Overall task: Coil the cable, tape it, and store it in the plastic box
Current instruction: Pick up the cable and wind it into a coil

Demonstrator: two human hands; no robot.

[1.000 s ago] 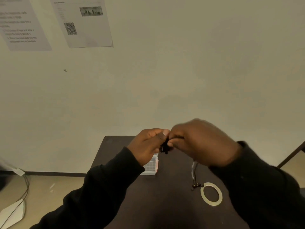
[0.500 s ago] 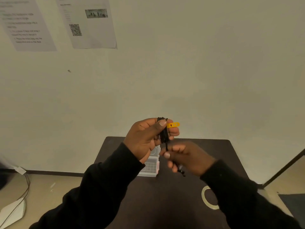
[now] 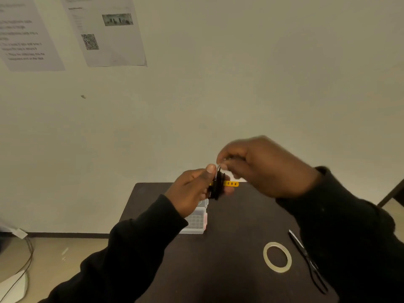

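My left hand (image 3: 192,189) pinches a small coil of black cable (image 3: 217,185) above the dark table (image 3: 229,270). A yellow perforated strap (image 3: 232,183) sticks out to the right of the coil. My right hand (image 3: 262,165) is raised just above and right of the coil, with its fingertips closed on something thin and pale at the coil's top; most of it is hidden. The clear plastic box (image 3: 196,221) sits on the table below my left hand. A roll of clear tape (image 3: 277,256) lies flat at the right.
Black scissors (image 3: 306,259) lie to the right of the tape, partly under my right sleeve. The table stands against a pale wall with two printed sheets (image 3: 105,31). Cables (image 3: 28,254) and a white object lie on the floor at the left.
My right hand rose from below the coil to just above it, and the tape and scissors on the table came into view. My left hand kept its hold on the coil.
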